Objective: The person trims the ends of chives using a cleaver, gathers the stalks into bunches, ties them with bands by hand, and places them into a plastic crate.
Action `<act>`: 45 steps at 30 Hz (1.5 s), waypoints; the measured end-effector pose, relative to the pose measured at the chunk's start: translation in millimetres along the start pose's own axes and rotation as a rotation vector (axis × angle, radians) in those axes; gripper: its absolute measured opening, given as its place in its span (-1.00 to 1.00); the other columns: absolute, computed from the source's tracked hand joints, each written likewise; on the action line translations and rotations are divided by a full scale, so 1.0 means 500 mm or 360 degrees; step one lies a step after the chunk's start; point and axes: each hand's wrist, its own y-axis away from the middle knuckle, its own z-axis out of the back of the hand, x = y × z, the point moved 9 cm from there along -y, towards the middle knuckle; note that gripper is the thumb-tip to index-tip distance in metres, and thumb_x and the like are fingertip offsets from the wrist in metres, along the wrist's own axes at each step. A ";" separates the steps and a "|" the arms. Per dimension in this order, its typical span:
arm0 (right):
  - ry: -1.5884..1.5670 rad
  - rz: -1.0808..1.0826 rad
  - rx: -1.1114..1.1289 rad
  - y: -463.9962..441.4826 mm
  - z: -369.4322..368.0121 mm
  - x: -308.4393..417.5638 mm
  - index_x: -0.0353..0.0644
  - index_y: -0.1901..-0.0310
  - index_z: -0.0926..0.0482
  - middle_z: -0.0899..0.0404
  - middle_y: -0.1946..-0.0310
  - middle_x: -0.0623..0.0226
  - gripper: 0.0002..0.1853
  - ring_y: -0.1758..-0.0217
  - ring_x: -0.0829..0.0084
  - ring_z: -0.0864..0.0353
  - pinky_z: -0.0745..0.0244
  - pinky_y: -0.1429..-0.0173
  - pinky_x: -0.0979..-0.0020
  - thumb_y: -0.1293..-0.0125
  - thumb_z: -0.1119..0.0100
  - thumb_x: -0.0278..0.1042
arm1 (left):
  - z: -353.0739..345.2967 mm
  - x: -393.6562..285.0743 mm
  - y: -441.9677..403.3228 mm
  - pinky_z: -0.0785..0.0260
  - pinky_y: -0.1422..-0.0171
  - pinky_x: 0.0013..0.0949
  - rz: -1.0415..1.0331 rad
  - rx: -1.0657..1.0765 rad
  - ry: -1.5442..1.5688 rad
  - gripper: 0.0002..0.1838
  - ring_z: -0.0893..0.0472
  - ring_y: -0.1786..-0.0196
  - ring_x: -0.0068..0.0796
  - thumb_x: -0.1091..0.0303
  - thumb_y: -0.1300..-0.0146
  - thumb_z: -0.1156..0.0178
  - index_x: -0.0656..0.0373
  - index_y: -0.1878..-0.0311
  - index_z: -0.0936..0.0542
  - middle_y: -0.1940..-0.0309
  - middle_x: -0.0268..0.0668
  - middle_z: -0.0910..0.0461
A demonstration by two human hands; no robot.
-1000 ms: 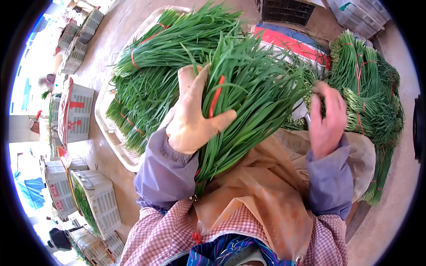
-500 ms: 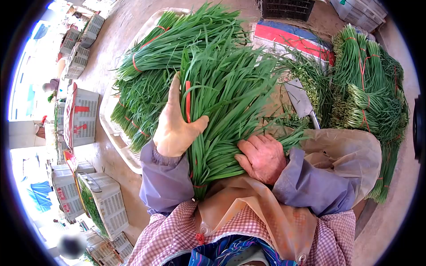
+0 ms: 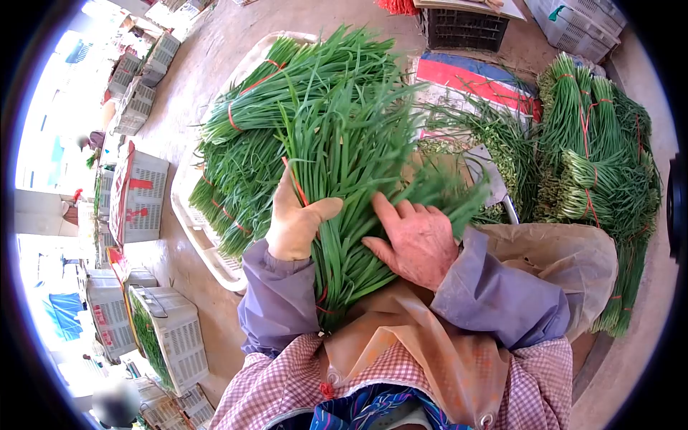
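A large bunch of garlic chives (image 3: 358, 154) rests against my lap, its long green leaves fanning up and to the right. My left hand (image 3: 297, 218), in a pale glove, is closed around the bunch's left side, thumb across the front and the other fingers mostly hidden. An orange-red band (image 3: 295, 183) runs beside that thumb. On the right side of the leaves lies my bare right hand (image 3: 417, 240), its thumb and index finger apart. Leaf tips just above it are blurred. Banded chive bundles (image 3: 247, 172) fill a white crate (image 3: 208, 244) beyond my left hand.
A cleaver (image 3: 486, 172) lies among loose trimmings at the right. Behind it is a striped sack (image 3: 466, 75). Tied chive bundles (image 3: 595, 143) are stacked at the far right. A black crate (image 3: 466, 30) stands at the back, and white crates (image 3: 140, 193) line the left.
My right hand has moved left and up along the leaves, its thumb and index finger spreading. The leaves near it have swung and blurred. The view has shifted slightly, scenery appearing lower.
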 end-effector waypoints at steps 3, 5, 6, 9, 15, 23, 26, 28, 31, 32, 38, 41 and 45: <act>-0.0030 -0.0142 0.0169 0.020 -0.029 -0.032 -0.30 0.16 -0.57 -0.63 0.36 0.06 -0.50 0.29 0.09 -0.70 -0.58 0.18 0.10 -0.29 -0.25 0.11 | 0.008 0.013 -0.003 -0.49 -0.24 -0.31 0.0133 0.0054 0.0078 -0.27 -0.67 -0.06 -0.32 0.79 -0.02 -0.22 0.28 -0.34 -0.38 -0.08 -0.18 -0.65; -0.0083 -0.0217 0.0223 0.034 -0.037 -0.044 -0.28 0.19 -0.55 -0.63 0.35 0.03 -0.51 0.29 0.02 -0.69 -0.58 0.18 0.05 -0.34 -0.20 0.11 | 0.007 0.022 -0.003 -0.48 -0.24 -0.31 0.0148 0.0059 0.0106 -0.28 -0.67 -0.07 -0.33 0.78 -0.02 -0.22 0.27 -0.34 -0.39 -0.08 -0.18 -0.65; -0.0112 -0.0191 0.0170 0.035 -0.037 -0.048 -0.27 0.13 -0.55 -0.63 0.33 0.03 -0.51 0.28 0.01 -0.68 -0.58 0.18 0.05 -0.34 -0.19 0.11 | 0.004 0.019 -0.003 -0.48 -0.24 -0.31 0.0143 0.0060 0.0133 -0.28 -0.67 -0.06 -0.33 0.78 -0.02 -0.22 0.27 -0.34 -0.39 -0.08 -0.19 -0.65; -0.0227 -0.0137 0.0064 0.048 -0.037 -0.064 -0.23 -0.04 -0.52 -0.62 0.29 0.03 -0.49 0.25 -0.04 -0.67 -0.57 0.16 0.04 -0.37 -0.16 0.11 | 0.008 0.020 -0.005 -0.49 -0.22 -0.31 0.0141 0.0059 0.0109 -0.28 -0.66 -0.05 -0.35 0.78 -0.03 -0.21 0.26 -0.35 -0.39 -0.08 -0.20 -0.65; -0.0387 -0.0058 0.0102 0.047 -0.048 -0.088 -0.13 -0.35 -0.36 -0.59 0.18 0.00 -0.34 0.16 -0.10 -0.65 -0.55 0.13 -0.01 -0.38 -0.12 0.16 | 0.005 0.010 0.006 -0.49 -0.22 -0.32 0.0147 0.0007 0.0095 -0.30 -0.66 -0.04 -0.35 0.78 -0.05 -0.19 0.29 -0.35 -0.39 -0.07 -0.19 -0.65; -0.0489 0.0059 0.0185 0.046 -0.057 -0.104 -0.11 -0.52 -0.12 -0.50 0.03 -0.05 -0.10 0.11 -0.11 -0.63 -0.56 0.08 0.01 -0.31 -0.19 0.25 | -0.016 -0.009 0.019 -0.46 -0.26 -0.31 0.0042 0.0121 0.0118 -0.30 -0.65 -0.08 -0.32 0.75 -0.06 -0.19 0.33 -0.37 -0.36 -0.10 -0.16 -0.63; -0.0505 0.0205 0.0108 0.039 -0.044 -0.099 -0.19 -0.52 -0.10 -0.49 0.05 -0.06 -0.05 0.09 -0.09 -0.62 -0.55 0.09 0.03 -0.30 -0.18 0.27 | -0.043 -0.033 0.036 -0.37 -0.37 -0.28 -0.0104 0.0281 0.0009 -0.24 -0.57 -0.21 -0.31 0.65 -0.13 -0.25 0.33 -0.45 -0.26 -0.22 -0.12 -0.54; -0.0464 0.0262 0.0113 0.033 -0.040 -0.092 -0.23 -0.49 -0.15 -0.53 0.05 -0.05 -0.14 0.02 -0.06 -0.63 -0.58 0.04 0.01 -0.36 -0.14 0.21 | -0.079 -0.068 0.056 -0.27 -0.46 -0.27 -0.0331 0.0412 -0.0232 -0.17 -0.48 -0.34 -0.29 0.57 -0.18 -0.30 0.32 -0.52 -0.17 -0.34 -0.07 -0.44; -0.0378 0.0334 0.0121 0.030 -0.029 -0.074 -0.26 -0.42 -0.19 -0.54 0.08 -0.02 -0.22 0.02 -0.02 -0.63 -0.58 0.03 0.02 -0.39 -0.11 0.17 | -0.094 -0.137 0.098 -0.10 -0.57 -0.18 -0.0765 0.0765 -0.0738 0.00 -0.22 -0.56 -0.16 0.35 -0.19 -0.42 0.41 -0.56 -0.02 -0.52 0.09 -0.17; -0.0348 0.0342 0.0128 0.027 -0.028 -0.072 -0.26 -0.40 -0.20 -0.54 0.09 -0.01 -0.24 0.03 0.00 -0.62 -0.58 0.03 0.02 -0.40 -0.11 0.16 | -0.079 -0.170 0.114 -0.10 -0.57 -0.14 -0.0877 0.0790 -0.0753 0.02 -0.22 -0.56 -0.15 0.27 -0.19 -0.44 0.43 -0.56 -0.03 -0.52 0.11 -0.18; -0.0281 0.0365 0.0109 0.050 -0.016 -0.050 -0.26 -0.26 -0.26 -0.52 0.16 0.05 -0.35 0.10 0.07 -0.58 -0.53 0.09 0.06 -0.41 -0.09 0.14 | 0.119 -0.256 0.200 -0.37 -0.39 -0.16 -0.0830 0.0188 -0.1034 -0.14 -0.58 -0.26 -0.15 0.05 -0.07 -0.50 0.36 -0.35 -0.43 -0.20 0.00 -0.59; -0.0283 0.0350 0.0093 0.055 -0.014 -0.047 -0.26 -0.19 -0.29 -0.52 0.20 0.08 -0.41 0.14 0.10 -0.56 -0.51 0.11 0.08 -0.42 -0.08 0.12 | 0.068 -0.159 0.200 -0.42 -0.34 -0.17 -0.0344 0.0465 -0.1719 -0.18 -0.62 -0.20 -0.15 0.18 0.19 -0.66 0.35 -0.18 -0.58 -0.06 -0.01 -0.67; -0.0322 0.0335 0.0070 0.062 -0.009 -0.046 -0.25 -0.09 -0.33 -0.51 0.25 0.12 -0.47 0.18 0.15 -0.53 -0.48 0.15 0.10 -0.43 -0.07 0.11 | -0.040 0.008 0.220 -0.44 -0.32 -0.15 0.0075 0.1104 -0.1786 0.16 -0.59 -0.22 0.09 0.07 0.19 -0.66 0.37 -0.45 -0.26 -0.11 0.18 -0.58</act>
